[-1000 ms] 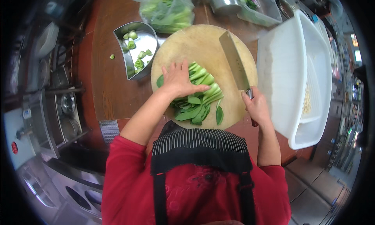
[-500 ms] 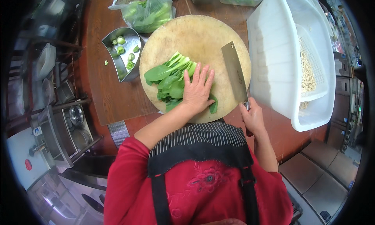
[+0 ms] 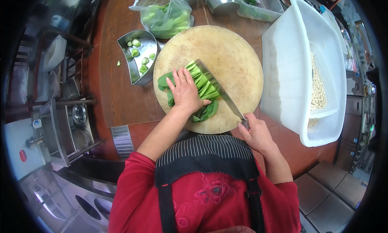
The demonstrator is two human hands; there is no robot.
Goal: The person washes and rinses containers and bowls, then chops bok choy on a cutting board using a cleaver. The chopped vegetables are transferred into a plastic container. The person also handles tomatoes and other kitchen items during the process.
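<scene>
On a round wooden chopping board [image 3: 238, 51] lies a bunch of leafy greens [image 3: 206, 87], pale stalks toward the far side and right, dark leaves toward the left and near side. My left hand [image 3: 186, 94] rests on the bunch with its fingers spread, pressing it to the board. My right hand [image 3: 258, 135] is wrapped round the handle of a cleaver [image 3: 224, 94]. The blade slants from near right to far left along the right edge of the stalks. Whether its edge touches them I cannot tell.
A curved metal container [image 3: 152, 48] with cut stem ends stands left of the board. Behind it is a plastic bag [image 3: 169, 23] of greens. A large white tub [image 3: 279, 71] stands at the right; a metal pot [image 3: 221, 2] and a clear plastic box [image 3: 260, 12] are at the back.
The cleaver has swung left from the board's right side to the stalks. My left hand has shifted left over the leaves, and the stalks now fan out toward the right.
</scene>
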